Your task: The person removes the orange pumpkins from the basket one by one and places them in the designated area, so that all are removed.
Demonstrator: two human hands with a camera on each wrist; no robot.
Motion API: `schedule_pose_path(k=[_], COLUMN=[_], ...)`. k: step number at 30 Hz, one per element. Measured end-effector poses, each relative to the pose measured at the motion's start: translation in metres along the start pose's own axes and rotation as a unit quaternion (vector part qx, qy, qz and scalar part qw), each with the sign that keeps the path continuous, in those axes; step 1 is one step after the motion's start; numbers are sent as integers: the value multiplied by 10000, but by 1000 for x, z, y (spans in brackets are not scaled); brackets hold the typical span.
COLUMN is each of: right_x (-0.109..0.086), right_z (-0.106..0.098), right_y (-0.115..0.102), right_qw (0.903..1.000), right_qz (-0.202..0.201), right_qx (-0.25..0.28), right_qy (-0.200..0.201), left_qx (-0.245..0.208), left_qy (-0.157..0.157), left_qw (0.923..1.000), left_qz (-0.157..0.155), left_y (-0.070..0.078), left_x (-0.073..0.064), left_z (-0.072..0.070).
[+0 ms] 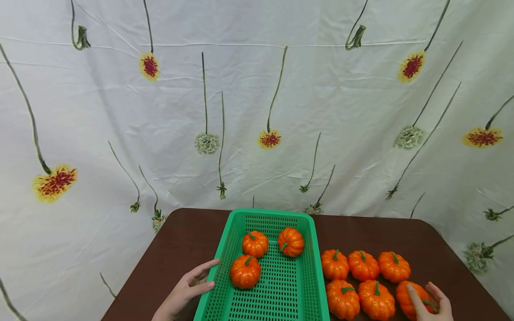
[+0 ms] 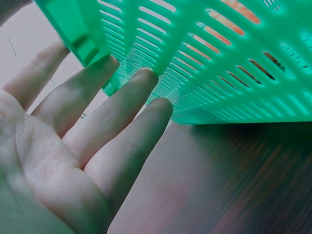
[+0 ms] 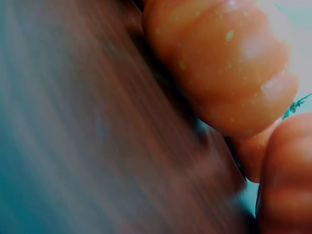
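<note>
A green plastic basket (image 1: 263, 213) stands in the middle of the table with three small orange pumpkins in it, one of them (image 1: 245, 271) nearest my left hand. My left hand (image 1: 186, 289) lies along the basket's left side, its fingers nearly straight and fingertips at the slotted wall (image 2: 195, 63). At the right, my right hand (image 1: 435, 307) holds a small pumpkin (image 1: 406, 302) between thumb and fingers, its green stem tipped toward the hand. The right wrist view shows a large orange pumpkin surface (image 3: 219, 63) close up, with the fingers out of sight.
Several more small pumpkins stand in two rows right of the basket, such as a back one (image 1: 363, 265) and a front one (image 1: 376, 301). The dark brown table (image 1: 180, 236) ends at a white flowered cloth (image 1: 249, 174) hanging behind it.
</note>
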State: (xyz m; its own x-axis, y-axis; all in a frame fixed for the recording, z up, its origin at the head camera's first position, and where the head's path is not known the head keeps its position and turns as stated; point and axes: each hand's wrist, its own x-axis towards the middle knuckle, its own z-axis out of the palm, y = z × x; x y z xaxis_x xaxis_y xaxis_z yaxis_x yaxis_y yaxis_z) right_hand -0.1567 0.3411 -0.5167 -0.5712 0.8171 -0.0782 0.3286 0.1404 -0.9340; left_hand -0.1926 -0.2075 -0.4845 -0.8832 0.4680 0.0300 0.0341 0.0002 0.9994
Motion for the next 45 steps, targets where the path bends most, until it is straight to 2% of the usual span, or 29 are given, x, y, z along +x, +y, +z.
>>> schedule_pose_path(k=[4, 6, 13, 18, 24, 28, 31, 36, 40, 45], right_x=[-2, -3, -1, 0, -4, -8, -11, -17, -10, 31], right_z=[6, 7, 10, 13, 14, 11, 4, -6, -5, 15], right_y=[0, 1, 3, 4, 3, -1, -7, -26, -38, -32], right_qw=[9986, 9985, 9993, 9994, 9997, 9964, 9893, 9779, 9704, 9577], right_qz=[298, 302, 344, 290, 68, -32, -34, 8, -74, -187], right_qx=[414, 435, 51, 58, 234, 807, 1332, 1847, 2310, 2869], right_qy=[146, 165, -111, -168, -18, 257, 598, 979, 705, 105], left_qx=[10, 19, 85, 146, 132, 52, -3, -27, -47, -51], left_qy=[57, 92, 140, 140, 162, 127, 76, 15, 19, 42], left_qw=[10000, 9999, 9997, 9997, 9997, 9998, 9999, 10000, 10000, 9999], left_qz=[-62, -115, -178, -113, -145, -155, -133, -80, -62, -83], left_y=[1, 1, 1, 1, 0, 0, 0, 1, 0, 0], left_x=[0, 0, 0, 0, -1, -1, 0, 3, 3, 1], left_z=[0, 1, 0, 0, 0, 0, -1, -1, -1, -2])
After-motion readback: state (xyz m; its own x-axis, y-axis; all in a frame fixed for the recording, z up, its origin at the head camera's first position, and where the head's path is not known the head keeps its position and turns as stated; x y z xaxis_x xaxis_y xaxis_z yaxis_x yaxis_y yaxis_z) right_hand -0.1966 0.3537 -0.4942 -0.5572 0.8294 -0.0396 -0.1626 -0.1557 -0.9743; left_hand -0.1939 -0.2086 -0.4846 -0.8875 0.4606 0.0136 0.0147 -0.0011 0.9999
